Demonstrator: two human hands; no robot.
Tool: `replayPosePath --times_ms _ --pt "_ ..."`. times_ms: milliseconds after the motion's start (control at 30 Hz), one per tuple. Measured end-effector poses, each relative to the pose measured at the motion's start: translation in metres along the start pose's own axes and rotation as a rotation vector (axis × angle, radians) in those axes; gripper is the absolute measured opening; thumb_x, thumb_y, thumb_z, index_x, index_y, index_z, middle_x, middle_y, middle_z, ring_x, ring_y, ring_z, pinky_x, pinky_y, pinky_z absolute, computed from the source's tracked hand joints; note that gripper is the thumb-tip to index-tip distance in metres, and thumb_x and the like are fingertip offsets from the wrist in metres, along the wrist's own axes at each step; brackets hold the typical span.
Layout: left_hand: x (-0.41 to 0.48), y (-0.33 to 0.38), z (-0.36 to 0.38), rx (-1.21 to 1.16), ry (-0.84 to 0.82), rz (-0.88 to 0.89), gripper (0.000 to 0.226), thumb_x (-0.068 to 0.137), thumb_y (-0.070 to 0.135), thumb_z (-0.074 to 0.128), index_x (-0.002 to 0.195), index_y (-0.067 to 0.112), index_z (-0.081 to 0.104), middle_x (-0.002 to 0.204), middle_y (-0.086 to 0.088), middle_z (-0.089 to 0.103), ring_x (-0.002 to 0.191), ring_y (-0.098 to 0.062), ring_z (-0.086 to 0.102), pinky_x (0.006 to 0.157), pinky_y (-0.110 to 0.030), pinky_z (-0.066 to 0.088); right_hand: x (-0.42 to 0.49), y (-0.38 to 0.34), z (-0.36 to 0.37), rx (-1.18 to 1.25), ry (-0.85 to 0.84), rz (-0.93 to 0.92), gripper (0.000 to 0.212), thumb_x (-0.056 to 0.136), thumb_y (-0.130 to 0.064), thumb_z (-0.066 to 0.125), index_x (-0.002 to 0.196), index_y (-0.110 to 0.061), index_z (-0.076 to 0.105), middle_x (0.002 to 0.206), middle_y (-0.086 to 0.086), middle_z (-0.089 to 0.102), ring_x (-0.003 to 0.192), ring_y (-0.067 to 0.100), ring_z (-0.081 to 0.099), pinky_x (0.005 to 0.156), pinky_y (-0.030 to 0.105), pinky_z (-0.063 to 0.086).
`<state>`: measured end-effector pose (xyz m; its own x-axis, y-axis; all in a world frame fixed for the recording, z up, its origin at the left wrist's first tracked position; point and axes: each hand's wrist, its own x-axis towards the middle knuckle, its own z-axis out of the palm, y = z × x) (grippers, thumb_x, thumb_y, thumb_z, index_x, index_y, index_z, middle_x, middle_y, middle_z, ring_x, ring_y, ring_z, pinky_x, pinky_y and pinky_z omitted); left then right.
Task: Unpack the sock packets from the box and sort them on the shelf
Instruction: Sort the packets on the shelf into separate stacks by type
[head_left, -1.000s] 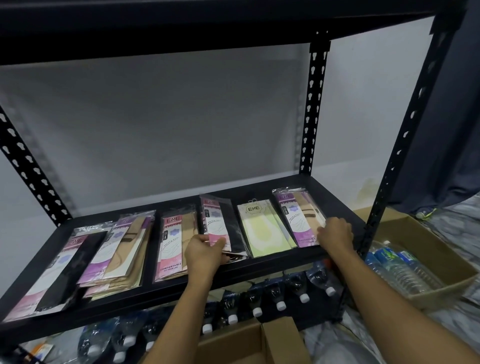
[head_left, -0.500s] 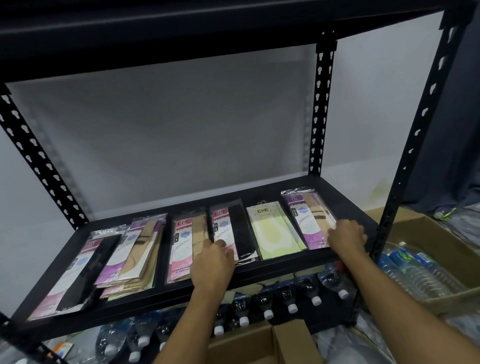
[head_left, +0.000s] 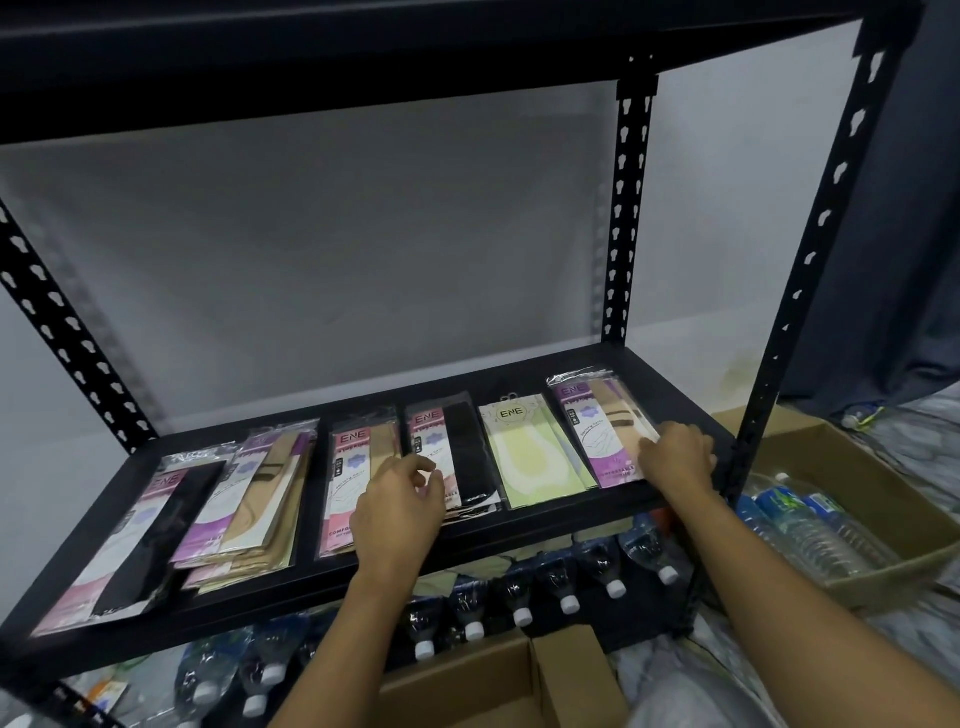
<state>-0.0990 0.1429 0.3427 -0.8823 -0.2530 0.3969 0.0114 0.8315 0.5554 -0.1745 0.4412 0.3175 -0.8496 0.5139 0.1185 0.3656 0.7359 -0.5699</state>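
Several stacks of sock packets lie in a row on the black shelf board (head_left: 524, 371). From the left they are a pink packet with black socks (head_left: 130, 540), a purple and beige stack (head_left: 249, 499), a pink packet with beige socks (head_left: 350, 467), a pink packet with black socks (head_left: 460, 447), a yellow-green packet (head_left: 527, 452) and a purple packet (head_left: 597, 431). My left hand (head_left: 397, 512) hovers over the lower ends of the two middle pink packets, its fingers loosely curled and holding nothing. My right hand (head_left: 678, 457) rests with its fingertips on the purple packet's right edge.
An open cardboard box (head_left: 467, 686) stands below the shelf in front of me. Capped water bottles (head_left: 519, 603) lie in a row under the board. A second cardboard box (head_left: 852, 467) with bottles sits at the right, past the perforated black upright (head_left: 810, 249).
My left hand has come off the edge of the middle black-sock packet and drawn back slightly, fingers curling. My right hand stays on the purple packet. The view has shifted a little.
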Motion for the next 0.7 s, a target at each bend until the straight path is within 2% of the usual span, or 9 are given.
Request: replayPosePath --times_ms 100,167,233,300,433,533,633,700 --pt "0.000 -0.003 -0.010 -0.101 0.025 0.010 0.012 0.089 0.027 0.063 0.099 0.022 0.069 0.087 0.009 0.066 0.067 -0.004 0.059 0.057 -0.018 0.041 -0.008 -0.007 -0.005 0.065 0.070 -0.054 0.034 0.091 -0.021 0.056 0.121 -0.006 0.060 0.122 0.021 0.053 0.117 0.037 0.041 0.097 0.046 0.035" --pt "0.000 -0.006 -0.017 -0.166 0.039 0.007 0.011 0.089 0.027 0.065 0.098 0.023 0.069 0.086 0.013 0.065 0.069 -0.004 0.061 0.064 -0.023 0.049 -0.016 -0.016 -0.007 0.104 0.085 -0.121 0.036 0.091 -0.021 0.057 0.123 -0.006 0.059 0.124 0.019 0.054 0.119 0.035 0.041 0.098 0.046 0.033" --pt "0.001 -0.013 -0.023 -0.243 0.046 0.001 0.010 0.088 0.029 0.066 0.098 0.025 0.068 0.089 0.013 0.066 0.080 -0.004 0.062 0.074 -0.030 0.054 -0.025 -0.028 -0.005 0.144 0.053 -0.242 0.035 0.090 -0.023 0.059 0.121 -0.008 0.060 0.125 0.016 0.055 0.120 0.033 0.041 0.100 0.046 0.033" --pt "0.004 -0.023 -0.030 -0.310 0.044 -0.012 0.014 0.088 0.031 0.067 0.101 0.026 0.067 0.093 0.013 0.066 0.089 -0.004 0.062 0.079 -0.029 0.054 -0.035 -0.042 0.000 0.183 -0.007 -0.378 0.035 0.089 -0.030 0.060 0.118 -0.012 0.062 0.124 0.011 0.057 0.121 0.032 0.042 0.102 0.047 0.033" --pt "0.007 -0.047 -0.045 -0.342 0.064 -0.059 0.022 0.088 0.033 0.067 0.107 0.024 0.065 0.099 0.009 0.067 0.094 -0.009 0.062 0.084 -0.035 0.055 -0.064 -0.076 0.010 0.291 -0.077 -0.515 0.037 0.087 -0.035 0.061 0.117 -0.013 0.062 0.110 0.006 0.062 0.111 0.024 0.050 0.099 0.044 0.041" --pt "0.006 -0.063 -0.059 -0.375 0.085 -0.099 0.023 0.088 0.029 0.067 0.109 0.021 0.063 0.100 0.006 0.068 0.092 -0.012 0.063 0.084 -0.034 0.055 -0.091 -0.104 0.022 0.325 -0.120 -0.576 0.040 0.087 -0.038 0.060 0.117 -0.013 0.062 0.108 0.003 0.060 0.110 0.020 0.049 0.098 0.039 0.042" --pt "0.006 -0.080 -0.075 -0.373 0.104 -0.137 0.020 0.088 0.024 0.067 0.107 0.020 0.062 0.097 0.008 0.067 0.088 -0.008 0.062 0.075 -0.023 0.051 -0.118 -0.131 0.036 0.342 -0.199 -0.618 0.042 0.087 -0.040 0.060 0.120 -0.014 0.060 0.108 0.001 0.059 0.110 0.018 0.048 0.098 0.039 0.043" --pt "0.007 -0.094 -0.087 -0.350 0.128 -0.148 0.020 0.088 0.025 0.066 0.107 0.021 0.062 0.099 0.008 0.066 0.092 -0.011 0.062 0.076 -0.025 0.048 -0.136 -0.147 0.047 0.337 -0.242 -0.649 0.043 0.086 -0.039 0.060 0.122 -0.015 0.059 0.107 0.001 0.058 0.107 0.018 0.049 0.096 0.038 0.044"
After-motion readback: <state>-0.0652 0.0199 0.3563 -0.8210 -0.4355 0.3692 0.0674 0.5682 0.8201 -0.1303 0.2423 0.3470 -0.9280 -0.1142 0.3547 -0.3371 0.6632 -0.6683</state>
